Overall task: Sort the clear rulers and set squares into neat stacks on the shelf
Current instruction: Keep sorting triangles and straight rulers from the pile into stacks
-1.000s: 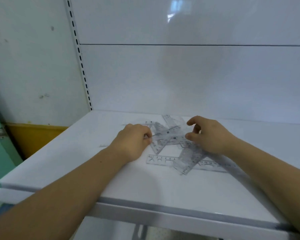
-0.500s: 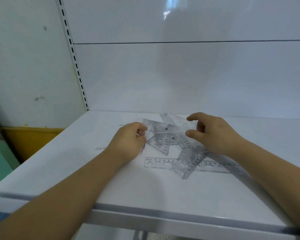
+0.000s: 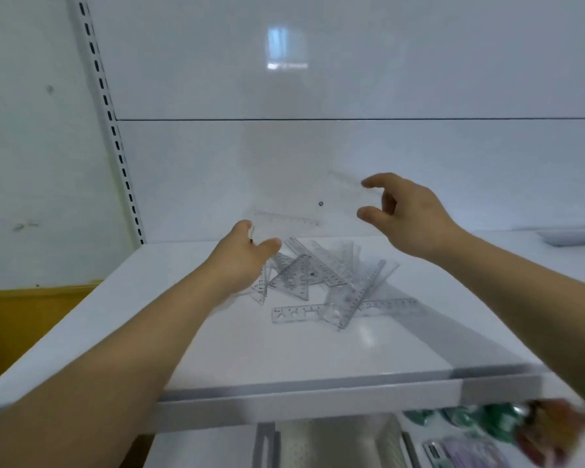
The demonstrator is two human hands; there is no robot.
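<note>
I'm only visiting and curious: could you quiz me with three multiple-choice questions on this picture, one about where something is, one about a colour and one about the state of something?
1. Where does the pile of rulers lie?
A. on the shelf
B. on the floor
C. in a box

2. What colour is the shelf?
A. red
B. white
C. black

3. How is the big set square?
A. flat on the pile
B. snapped in two
C. held up in the air

Answers:
1 A: the pile rests on the shelf top.
2 B: its surface is plainly white.
3 C: the left hand and right hand pinch it above the pile.
</note>
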